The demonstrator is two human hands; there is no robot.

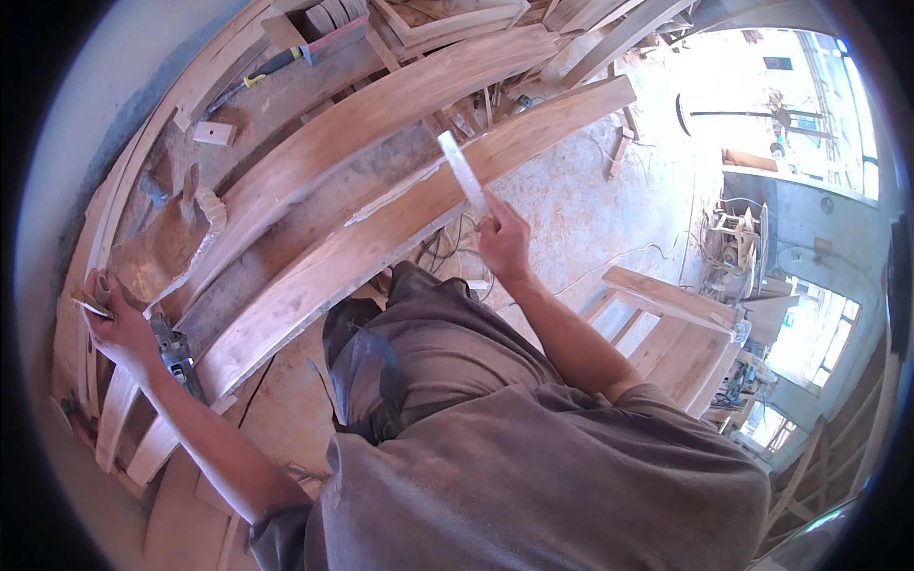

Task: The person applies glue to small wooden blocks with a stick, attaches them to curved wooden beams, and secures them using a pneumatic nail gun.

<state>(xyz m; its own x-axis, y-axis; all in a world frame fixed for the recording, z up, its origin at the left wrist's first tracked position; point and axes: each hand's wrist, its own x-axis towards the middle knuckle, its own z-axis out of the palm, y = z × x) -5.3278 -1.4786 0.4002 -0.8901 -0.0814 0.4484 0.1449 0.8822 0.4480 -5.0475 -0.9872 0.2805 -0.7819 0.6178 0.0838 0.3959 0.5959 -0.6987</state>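
My right hand (503, 238) is closed on the lower end of a flat pale strip (462, 171), which points up and away from me over the nearer long board. Whether the strip is metal or wood I cannot tell. At the far left, my left hand (124, 328) has its fingers bent round a thin pale piece (93, 307), too small to name. A power tool (173, 354) rests beside my left wrist, partly hidden. Two long wooden boards, a nearer one (419, 221) and a farther one (381, 109), lie slantwise across the bench.
A tool with a yellow and black handle (273, 68) lies behind the boards, near a small white block (215, 133). Crumpled brown wrapping (171, 238) sits by my left hand. At right stands a wooden frame (666, 333). Cables (628, 252) cross the dusty floor.
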